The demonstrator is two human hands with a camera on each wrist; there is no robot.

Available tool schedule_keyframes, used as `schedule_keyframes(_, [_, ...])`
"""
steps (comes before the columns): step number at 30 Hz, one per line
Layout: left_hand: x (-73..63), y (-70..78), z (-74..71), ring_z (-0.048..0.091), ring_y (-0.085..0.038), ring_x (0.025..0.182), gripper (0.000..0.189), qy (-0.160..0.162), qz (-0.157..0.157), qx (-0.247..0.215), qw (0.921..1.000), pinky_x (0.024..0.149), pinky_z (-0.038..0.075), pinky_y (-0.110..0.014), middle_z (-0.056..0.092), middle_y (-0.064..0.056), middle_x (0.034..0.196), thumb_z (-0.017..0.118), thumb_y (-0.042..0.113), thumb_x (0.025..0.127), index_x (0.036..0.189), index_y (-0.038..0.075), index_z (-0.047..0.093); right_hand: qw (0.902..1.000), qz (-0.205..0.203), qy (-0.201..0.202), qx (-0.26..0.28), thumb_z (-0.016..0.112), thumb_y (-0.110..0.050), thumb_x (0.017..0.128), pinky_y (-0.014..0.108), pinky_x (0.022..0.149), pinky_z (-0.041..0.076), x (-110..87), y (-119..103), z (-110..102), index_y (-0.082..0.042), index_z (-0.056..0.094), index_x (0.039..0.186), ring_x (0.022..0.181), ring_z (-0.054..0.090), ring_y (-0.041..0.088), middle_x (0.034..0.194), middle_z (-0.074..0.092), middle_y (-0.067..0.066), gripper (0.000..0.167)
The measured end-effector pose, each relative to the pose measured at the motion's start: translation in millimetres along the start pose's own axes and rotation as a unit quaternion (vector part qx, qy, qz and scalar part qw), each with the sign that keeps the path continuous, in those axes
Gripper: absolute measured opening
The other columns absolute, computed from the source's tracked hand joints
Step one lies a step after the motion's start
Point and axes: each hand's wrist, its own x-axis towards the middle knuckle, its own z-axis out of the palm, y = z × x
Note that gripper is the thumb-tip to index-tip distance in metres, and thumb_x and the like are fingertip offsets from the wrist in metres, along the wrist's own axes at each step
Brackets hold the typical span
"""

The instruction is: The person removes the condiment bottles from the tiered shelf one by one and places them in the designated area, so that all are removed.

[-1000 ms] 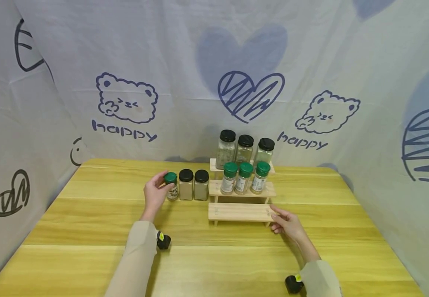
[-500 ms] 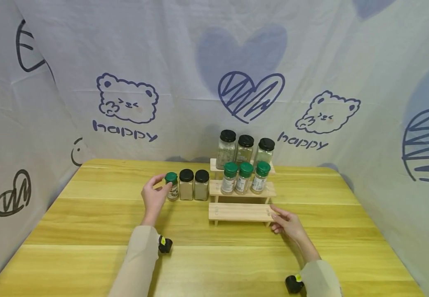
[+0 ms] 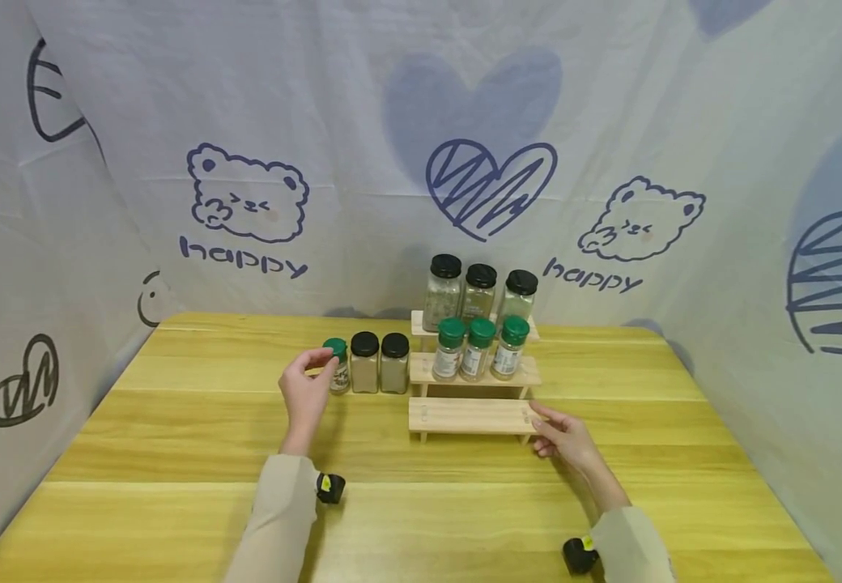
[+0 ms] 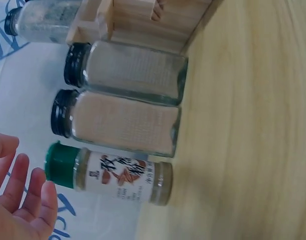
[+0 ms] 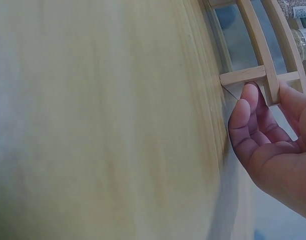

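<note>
Three jars stand in a row on the table: a green-capped spice bottle (image 4: 120,172) with a printed label, a black-lidded jar of beige powder (image 4: 123,122) and a black-lidded jar of greyish powder (image 4: 135,72). My left hand (image 3: 308,393) is beside the green cap, fingers loosely bent and apart from the bottle in the left wrist view. To the right is a stepped wooden rack (image 3: 465,415). My right hand (image 3: 568,440) pinches the right end of its lowest step, thumb above and fingers below. In the right wrist view, the fingers (image 5: 240,117) curl at the rack's end.
Three green-capped bottles (image 3: 475,348) stand on the rack's middle step. Three black-lidded jars (image 3: 443,300) occupy the top step, close to the patterned cloth (image 3: 363,202) behind. The wooden table (image 3: 421,510) extends in front of the rack.
My left hand has let go of the green-capped bottle and drawn slightly back from it. The bottle stays in the row. My right hand keeps its hold on the rack.
</note>
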Motion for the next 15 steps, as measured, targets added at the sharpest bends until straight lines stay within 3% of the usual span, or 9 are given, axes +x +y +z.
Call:
schedule_keyframes(6, [-5.6,12.0,4.8,0.057,-0.022,0.075,0.011,-0.035,0.013,-0.004,0.9993,0.059,0.045,-0.018,0.064,-0.016,0.083,0.065,-0.001,0.078,0.088,-0.006,0.066,0.9999,-0.001,-0.002,-0.015,0.052,-0.009,0.091,0.022,0.053,0.05,1.5,-2,-1,0.005,0.037,0.131,0.056,0.057,0.01,0.072,0.061,0.007,0.045])
schedule_keyframes(15, [-12.4,12.8,23.0,0.059,-0.025,0.074,0.008,-0.062,0.048,-0.015,0.9968,0.057,0.043,-0.018,0.065,-0.015,0.081,0.065,-0.001,0.078,0.085,-0.006,0.067,0.9979,-0.013,-0.001,-0.063,0.054,-0.008,0.089,0.027,0.056,0.051,4.6,-5,-4,0.006,0.041,0.128,0.059,0.058,0.014,0.075,0.061,0.009,0.043])
